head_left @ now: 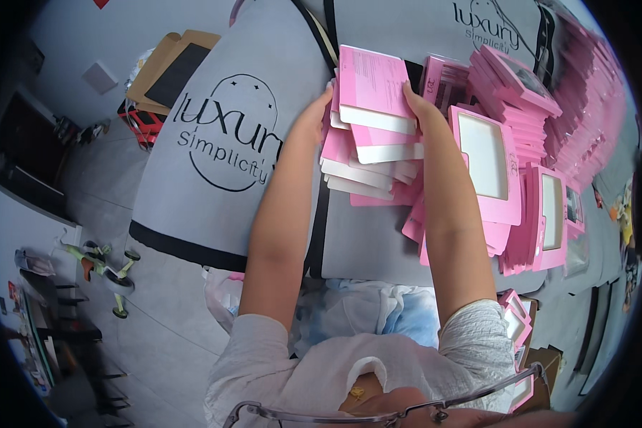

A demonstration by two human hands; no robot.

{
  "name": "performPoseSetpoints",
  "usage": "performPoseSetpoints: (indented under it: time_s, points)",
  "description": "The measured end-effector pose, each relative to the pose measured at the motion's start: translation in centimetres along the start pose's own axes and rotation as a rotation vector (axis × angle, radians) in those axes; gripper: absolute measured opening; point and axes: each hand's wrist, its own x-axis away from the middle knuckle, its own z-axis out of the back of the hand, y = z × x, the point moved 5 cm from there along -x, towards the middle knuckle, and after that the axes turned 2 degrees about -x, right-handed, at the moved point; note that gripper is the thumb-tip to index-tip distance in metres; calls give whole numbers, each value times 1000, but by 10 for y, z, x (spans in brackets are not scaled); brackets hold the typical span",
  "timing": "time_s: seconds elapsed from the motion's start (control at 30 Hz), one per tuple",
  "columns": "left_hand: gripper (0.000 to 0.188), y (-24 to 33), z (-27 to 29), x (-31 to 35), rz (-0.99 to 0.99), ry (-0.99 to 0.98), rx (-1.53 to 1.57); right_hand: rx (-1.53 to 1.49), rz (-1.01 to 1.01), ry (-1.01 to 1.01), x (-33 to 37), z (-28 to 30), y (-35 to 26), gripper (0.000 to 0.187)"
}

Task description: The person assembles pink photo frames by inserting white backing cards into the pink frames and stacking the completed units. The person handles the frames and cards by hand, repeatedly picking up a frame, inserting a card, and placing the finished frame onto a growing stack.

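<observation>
My two hands reach forward over a grey padded cover and press a loose stack of flat pink-and-white card boxes [374, 78] between them. My left hand [319, 114] grips the stack's left side, its fingers largely hidden behind the boxes. On the right edge, my right hand [419, 107] has its thumb against the top box, with the other fingers out of sight. Lower boxes [371, 171] in the pile fan out unevenly toward me, white edges showing. Beside my right forearm lie pink boxes with a window cut-out [481, 153].
Tall piles of pink boxes [585, 100] stand at the far right, with more windowed boxes [549, 214] nearer. The grey cover [178, 185] has black edging. An open cardboard box [167, 78] and a child's green balance bike [107, 267] are on the left.
</observation>
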Motion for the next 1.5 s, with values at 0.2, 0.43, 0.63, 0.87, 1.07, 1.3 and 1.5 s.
performPoseSetpoints:
  time_s: [0.2, 0.43, 0.63, 0.87, 1.07, 1.3, 1.5]
  points:
    - [61, -14, 36, -36, -96, 16, -121, 134, 85, -217, 28, -36, -12, 67]
    - [64, -35, 35, -2, -47, 46, -108, -191, 136, -172, 11, -41, 31, 68]
    - [71, -26, 20, 54, -13, 121, -60, -288, 25, -193, 64, -30, 26, 71]
    - [66, -46, 30, 99, -118, 141, 65, -380, 44, -332, 101, -33, 42, 76]
    - [57, -57, 29, 160, -208, 153, 187, -338, 14, -566, 156, -35, 47, 84]
    - [51, -92, 36, 239, -338, 69, 281, -351, 340, -475, 258, -25, 59, 113]
    - [49, -165, 58, 303, -311, 0, 327, -121, 551, -303, 323, -3, 121, 125]
